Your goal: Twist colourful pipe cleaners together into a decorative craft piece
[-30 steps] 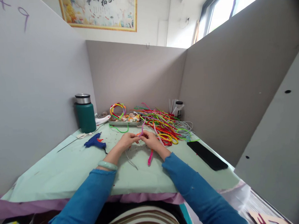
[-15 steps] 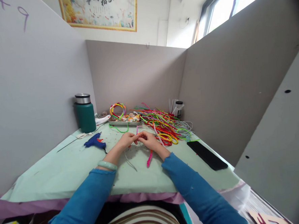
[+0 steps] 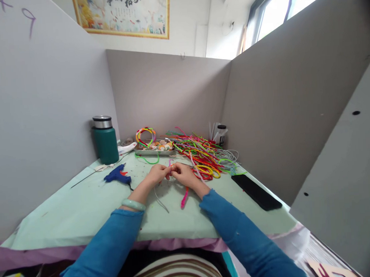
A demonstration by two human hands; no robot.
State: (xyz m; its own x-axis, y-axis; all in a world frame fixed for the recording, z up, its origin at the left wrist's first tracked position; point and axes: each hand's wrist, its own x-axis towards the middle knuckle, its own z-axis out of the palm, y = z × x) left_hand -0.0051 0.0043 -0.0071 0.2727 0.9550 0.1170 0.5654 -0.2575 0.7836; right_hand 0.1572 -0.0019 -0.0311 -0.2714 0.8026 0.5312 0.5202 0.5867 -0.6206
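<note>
- At the centre of the frame I see the left hand [image 3: 157, 174] and right hand [image 3: 185, 174] meeting, each grip pinching a fuzzy pink strand [image 3: 170, 161] whose tip pokes up above the fingers.
- Below the right hand hangs a fuzzy pink-orange piece [image 3: 184, 199]; I cannot tell whether they join.
- Just right of centre, a heap of coloured stems [image 3: 198, 149] covers part of the tabletop [image 3: 83, 211].
- Left of centre I have a blue glue gun [image 3: 116, 174] and a green bottle [image 3: 106, 144], no lettering readable on either.
- Upper left, a purple "9" [image 3: 30, 20] marks the partition [image 3: 45, 101].
- At the top, I read 事, 萬, 和, 家 on the poster [image 3: 124, 27]; its smaller script is too blurred.
</note>
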